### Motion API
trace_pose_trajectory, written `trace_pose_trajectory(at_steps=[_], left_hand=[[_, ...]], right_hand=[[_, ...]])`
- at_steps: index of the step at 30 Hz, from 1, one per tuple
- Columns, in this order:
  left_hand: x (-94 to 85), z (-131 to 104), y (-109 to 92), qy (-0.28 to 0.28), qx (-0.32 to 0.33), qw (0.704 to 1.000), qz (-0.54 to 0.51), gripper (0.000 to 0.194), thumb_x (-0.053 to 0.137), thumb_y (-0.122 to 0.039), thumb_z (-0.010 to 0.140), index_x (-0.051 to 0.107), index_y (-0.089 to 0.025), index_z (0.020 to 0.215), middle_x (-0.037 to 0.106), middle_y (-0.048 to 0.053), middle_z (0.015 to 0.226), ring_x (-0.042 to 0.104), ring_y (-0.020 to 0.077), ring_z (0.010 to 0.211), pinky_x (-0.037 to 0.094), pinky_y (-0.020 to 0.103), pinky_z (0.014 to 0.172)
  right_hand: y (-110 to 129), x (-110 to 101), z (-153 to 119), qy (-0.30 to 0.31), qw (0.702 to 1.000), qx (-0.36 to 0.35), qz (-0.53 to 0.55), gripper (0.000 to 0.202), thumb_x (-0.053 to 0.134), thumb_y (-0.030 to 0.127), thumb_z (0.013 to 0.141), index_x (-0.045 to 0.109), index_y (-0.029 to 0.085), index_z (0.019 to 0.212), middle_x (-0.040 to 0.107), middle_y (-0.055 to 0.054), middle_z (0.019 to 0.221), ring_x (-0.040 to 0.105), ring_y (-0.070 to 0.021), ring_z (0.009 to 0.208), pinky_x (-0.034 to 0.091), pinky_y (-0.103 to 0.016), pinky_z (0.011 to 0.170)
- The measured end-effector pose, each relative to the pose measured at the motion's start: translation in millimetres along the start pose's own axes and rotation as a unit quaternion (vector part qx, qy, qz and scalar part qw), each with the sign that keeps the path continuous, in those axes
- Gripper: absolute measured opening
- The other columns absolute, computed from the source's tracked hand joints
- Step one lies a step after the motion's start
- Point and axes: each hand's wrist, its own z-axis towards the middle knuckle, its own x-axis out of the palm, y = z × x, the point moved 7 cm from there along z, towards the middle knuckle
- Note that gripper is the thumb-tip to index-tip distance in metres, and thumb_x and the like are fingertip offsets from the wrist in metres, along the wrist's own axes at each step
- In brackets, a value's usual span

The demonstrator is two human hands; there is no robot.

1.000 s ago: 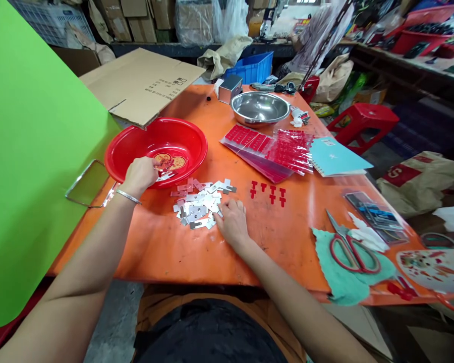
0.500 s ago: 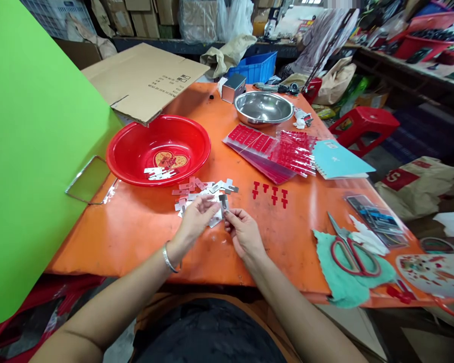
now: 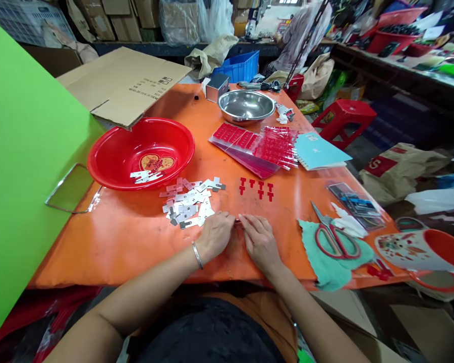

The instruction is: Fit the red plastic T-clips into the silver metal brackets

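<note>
My left hand [image 3: 217, 234] and my right hand [image 3: 262, 241] meet fingertip to fingertip just above the orange table. Between them they pinch a small flat metal plate [image 3: 237, 221], seen nearly edge-on and mostly hidden by the fingers. Left of my left hand lies a loose pile of similar T-shaped metal plates [image 3: 189, 199], some reflecting pink. Several red T-shaped stickers [image 3: 261, 185] are laid out in short rows beyond my right hand. Past them are plastic-covered sheets of red stickers [image 3: 245, 141].
A red basin [image 3: 98, 169] holding a few plates stands at the left, under a cardboard flap [image 3: 124, 91]. A steel bowl [image 3: 245, 106] sits farther back. Scissors [image 3: 335, 239] rest on a green cloth [image 3: 310, 242] at right, near a mug [image 3: 404, 249] at the table edge.
My hands have moved right, away from the pile, and come together with the metal plate between their fingertips. The view has shifted slightly to the right.
</note>
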Motion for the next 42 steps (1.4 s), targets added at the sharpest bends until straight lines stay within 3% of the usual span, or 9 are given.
trace_pose_trajectory(at_steps=[5, 15, 19, 22, 25, 29, 34, 38, 42], left_hand=[[5.7, -0.7, -1.5, 0.005, 0.006, 0.998, 0.059, 0.025, 0.038, -0.014, 0.088, 0.062, -0.015, 0.08, 0.06, 0.008, 0.077, 0.054, 0.0207, 0.074, 0.04, 0.029, 0.064], [10.5, -8.2, -3.2, 0.004, 0.031, 0.998, 0.055, 0.021, 0.041, -0.015, 0.088, 0.061, -0.014, 0.086, 0.059, 0.007, 0.08, 0.053, 0.02, 0.078, 0.042, 0.03, 0.069], [9.9, -6.7, 1.2, -0.017, 0.013, 0.999, 0.04, 0.023, 0.039, -0.016, 0.089, 0.06, -0.015, 0.081, 0.058, 0.006, 0.08, 0.053, 0.019, 0.077, 0.042, 0.029, 0.068], [3.8, -0.5, 6.2, -0.036, -0.023, 0.999, -0.03, 0.021, 0.04, -0.019, 0.089, 0.059, -0.016, 0.081, 0.061, 0.006, 0.081, 0.055, 0.0182, 0.076, 0.041, 0.029, 0.068], [-4.5, 14.8, 13.5, -0.058, -0.075, 0.982, -0.162, 0.017, 0.042, -0.021, 0.088, 0.057, -0.017, 0.084, 0.064, 0.004, 0.078, 0.058, 0.0158, 0.072, 0.041, 0.026, 0.065], [-7.7, 49.4, 22.1, -0.064, -0.131, 0.943, -0.299, 0.012, 0.044, -0.018, 0.085, 0.054, -0.017, 0.078, 0.063, 0.001, 0.069, 0.058, 0.013, 0.064, 0.042, 0.024, 0.064], [1.0, 91.9, 27.1, -0.057, -0.174, 0.918, -0.351, 0.007, 0.048, -0.016, 0.082, 0.054, -0.016, 0.077, 0.064, 0.001, 0.068, 0.059, 0.0118, 0.059, 0.044, 0.024, 0.064], [19.5, 116.3, 23.2, -0.039, -0.188, 0.899, -0.395, 0.006, 0.049, -0.017, 0.082, 0.055, -0.016, 0.08, 0.066, 0.003, 0.071, 0.061, 0.0114, 0.059, 0.045, 0.021, 0.059], [39.3, 130.7, 21.4, -0.03, -0.214, 0.879, -0.425, 0.006, 0.049, -0.015, 0.082, 0.055, -0.015, 0.081, 0.067, 0.005, 0.075, 0.062, 0.0116, 0.061, 0.046, 0.02, 0.058]], right_hand=[[-0.4, 8.6, -3.3, 0.028, 0.999, -0.026, -0.037, 0.037, 0.04, 0.016, 0.089, 0.057, 0.02, 0.122, 0.062, -0.008, 0.114, 0.049, -0.0272, 0.106, 0.042, -0.043, 0.086], [1.2, 7.4, -10.4, 0.03, 0.999, -0.018, -0.029, 0.036, 0.041, 0.015, 0.089, 0.058, 0.021, 0.119, 0.063, -0.008, 0.113, 0.05, -0.0253, 0.111, 0.04, -0.04, 0.086], [-5.8, 2.7, 1.1, 0.034, 0.997, 0.005, 0.07, 0.031, 0.043, 0.02, 0.088, 0.062, 0.022, 0.113, 0.064, -0.009, 0.107, 0.054, -0.0246, 0.104, 0.042, -0.041, 0.086], [-36.6, -6.5, 23.1, 0.0, 0.983, 0.086, 0.163, 0.027, 0.046, 0.025, 0.085, 0.062, 0.02, 0.106, 0.065, -0.008, 0.1, 0.059, -0.0208, 0.09, 0.048, -0.034, 0.078], [-83.7, -14.6, 47.1, -0.043, 0.971, 0.224, 0.068, 0.017, 0.049, 0.021, 0.079, 0.063, 0.016, 0.086, 0.063, -0.009, 0.087, 0.059, -0.0199, 0.079, 0.048, -0.031, 0.072], [-116.7, -7.8, 76.5, -0.027, 0.965, 0.261, 0.016, 0.014, 0.049, 0.012, 0.072, 0.063, 0.013, 0.074, 0.06, -0.012, 0.084, 0.056, -0.0214, 0.078, 0.044, -0.033, 0.075], [-136.0, 4.4, 90.6, 0.03, 0.958, 0.284, -0.002, 0.011, 0.052, 0.008, 0.065, 0.061, 0.014, 0.062, 0.06, -0.007, 0.07, 0.055, -0.0179, 0.066, 0.042, -0.028, 0.065], [-144.7, 8.4, 96.7, 0.08, 0.954, 0.287, 0.007, 0.013, 0.053, 0.007, 0.061, 0.057, 0.017, 0.053, 0.055, 0.0, 0.053, 0.053, -0.0142, 0.056, 0.038, -0.022, 0.056], [-144.3, 8.1, 96.6, 0.08, 0.955, 0.285, -0.003, 0.011, 0.053, 0.008, 0.06, 0.059, 0.016, 0.057, 0.056, -0.001, 0.055, 0.052, -0.0147, 0.056, 0.038, -0.023, 0.056]])
